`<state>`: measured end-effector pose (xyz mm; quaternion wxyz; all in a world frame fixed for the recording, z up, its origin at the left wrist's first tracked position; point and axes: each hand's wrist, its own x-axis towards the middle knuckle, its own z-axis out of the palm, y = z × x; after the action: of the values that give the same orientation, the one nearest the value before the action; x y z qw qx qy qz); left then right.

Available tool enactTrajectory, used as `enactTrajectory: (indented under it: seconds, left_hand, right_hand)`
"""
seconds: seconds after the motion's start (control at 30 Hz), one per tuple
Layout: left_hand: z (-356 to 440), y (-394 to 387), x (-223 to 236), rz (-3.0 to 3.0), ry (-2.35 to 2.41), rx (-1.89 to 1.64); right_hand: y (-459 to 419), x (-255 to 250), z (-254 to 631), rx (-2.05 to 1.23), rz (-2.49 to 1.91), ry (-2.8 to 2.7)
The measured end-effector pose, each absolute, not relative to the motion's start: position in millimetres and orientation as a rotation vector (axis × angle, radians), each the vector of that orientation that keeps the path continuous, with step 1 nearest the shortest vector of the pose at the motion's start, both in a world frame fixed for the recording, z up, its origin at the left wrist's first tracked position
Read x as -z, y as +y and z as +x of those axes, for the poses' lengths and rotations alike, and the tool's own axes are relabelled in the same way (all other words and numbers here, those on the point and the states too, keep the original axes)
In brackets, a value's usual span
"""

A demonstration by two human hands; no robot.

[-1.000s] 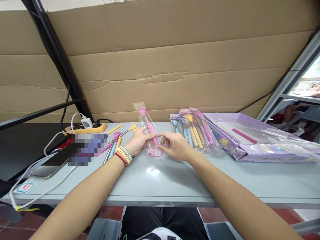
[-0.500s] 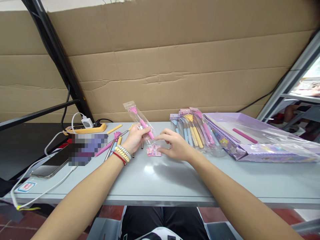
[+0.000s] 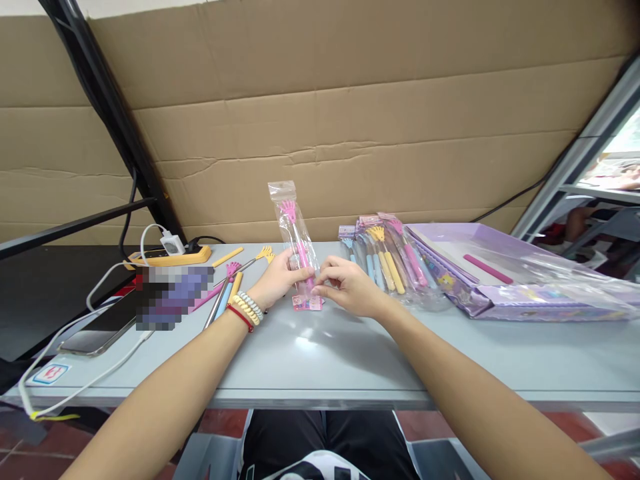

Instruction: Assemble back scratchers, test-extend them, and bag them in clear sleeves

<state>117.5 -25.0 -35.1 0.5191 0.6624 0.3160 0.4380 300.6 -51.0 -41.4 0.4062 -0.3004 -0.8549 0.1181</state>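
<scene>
A pink hand-shaped back scratcher (image 3: 302,254) with a metal rod lies inside a clear plastic bag (image 3: 282,191), almost upright before me. My left hand (image 3: 277,279) grips the bagged scratcher by its handle, thumb on top. At the right edge of the bag's lower end, my right hand (image 3: 345,285) has thumb and forefinger pinched on the plastic. A pink printed label (image 3: 307,303) shows at the bag's bottom end, close above the table. Left of my left hand lie loose back scratchers, among them a pink one (image 3: 233,269) and a yellow one (image 3: 264,252).
Several bagged back scratchers (image 3: 385,260) lie in a pile right of my right hand. Beyond them stands a purple box (image 3: 480,308) with a magenta stick (image 3: 487,269) and plastic film. A phone (image 3: 103,327), white cables and a yellow power strip (image 3: 200,255) occupy the left.
The bagged scratcher has swung from leaning left to nearly upright. My right fingers have closed from a loose curl beside the bag to a pinch at its lower edge.
</scene>
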Motion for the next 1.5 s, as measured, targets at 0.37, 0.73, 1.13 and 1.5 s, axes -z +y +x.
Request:
enactTrajectory:
  seconds: [0.37,0.73,1.13,1.5]
  left_hand:
    - [120,-31,32,1.539,0.739,-0.956]
    - [117,-34,31,1.439,0.542,-0.854]
    - [119,-34,31,1.569,0.573,-0.789]
    - [118,-28,39,1.647,0.662,-0.848]
  right_hand:
    - [-50,41,300,-0.239,-0.846,-2.121]
    - [-51,34,303,-0.616,-1.255,-1.952]
    - [-54,27,304,-1.243,-1.073,-1.879]
    - [-49,31,304,-1.244,-1.105,-1.869]
